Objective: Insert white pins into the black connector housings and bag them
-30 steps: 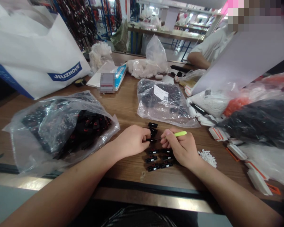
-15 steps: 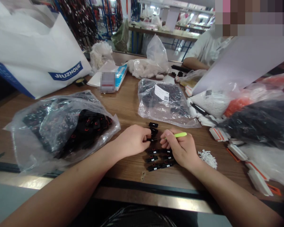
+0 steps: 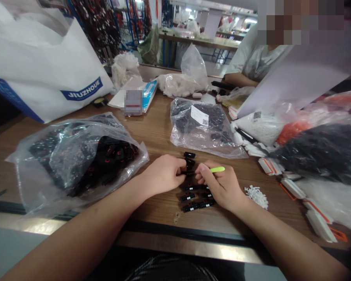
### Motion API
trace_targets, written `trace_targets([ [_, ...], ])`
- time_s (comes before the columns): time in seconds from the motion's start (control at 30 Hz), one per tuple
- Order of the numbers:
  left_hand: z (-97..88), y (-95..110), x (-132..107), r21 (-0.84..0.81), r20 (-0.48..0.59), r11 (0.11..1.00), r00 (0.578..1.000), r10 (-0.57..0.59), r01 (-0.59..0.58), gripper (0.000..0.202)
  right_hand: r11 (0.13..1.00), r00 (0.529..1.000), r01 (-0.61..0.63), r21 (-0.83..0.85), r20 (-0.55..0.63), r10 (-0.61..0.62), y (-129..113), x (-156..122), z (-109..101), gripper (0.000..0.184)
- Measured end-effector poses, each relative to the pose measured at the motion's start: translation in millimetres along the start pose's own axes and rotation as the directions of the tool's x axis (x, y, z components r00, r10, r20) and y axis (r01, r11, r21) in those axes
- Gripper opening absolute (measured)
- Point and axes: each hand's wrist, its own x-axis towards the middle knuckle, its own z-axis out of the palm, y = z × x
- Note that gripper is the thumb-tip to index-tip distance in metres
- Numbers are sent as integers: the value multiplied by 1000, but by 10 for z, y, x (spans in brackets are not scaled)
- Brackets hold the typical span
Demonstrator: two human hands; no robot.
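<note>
My left hand (image 3: 163,174) is closed, pinching a small black connector (image 3: 187,173) at its fingertips above the wooden table (image 3: 158,128). My right hand (image 3: 222,186) is closed round a thin tool with a green handle (image 3: 217,169), its tip touching the connector. Two more black connectors (image 3: 189,157) lie just beyond the fingers. Several black connectors with white and red inserts (image 3: 196,196) lie in rows under and beside my right hand. A little heap of white plastic pieces (image 3: 256,195) sits right of my right wrist.
A clear bag of black and red parts (image 3: 76,156) lies at left, another bag of black parts (image 3: 201,125) straight ahead. Bags of black, orange and white parts (image 3: 316,148) crowd the right. A white shopping bag (image 3: 46,66) stands far left. Another person's arm (image 3: 240,80) rests across the table.
My right hand has slid a little left toward my left hand, bringing the green-handled tool closer to the connector. The person opposite has leaned further in.
</note>
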Motion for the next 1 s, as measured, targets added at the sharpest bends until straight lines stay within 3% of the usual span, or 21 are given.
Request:
trace_targets([
  [0.17,-44,-7,27,119,-81,991,996,-46,55,9,999,989,12,46,-146,-5,-37,-18,-81,36],
  [0.33,-136,31,6,105,-151,988,984,-95,112,9,1000,990,-7,-1,-141,7,-36,-5,-161,35],
  [0.4,-186,49,-27,22,-104,996,991,-86,89,9,999,990,-38,5,-135,38,-41,3,-197,38],
  [0.47,-230,56,-60,-90,34,994,998,-52,55,14,997,992,-77,24,-101,79,-64,8,-230,41],
  [0.57,-255,43,-88,-158,214,986,977,-11,45,13,994,994,-112,14,-6,112,-114,1,-258,42],
  [1.0,-158,40,-67,-46,272,998,961,-37,51,12,991,989,-51,-124,131,68,-67,-47,-139,43],
])
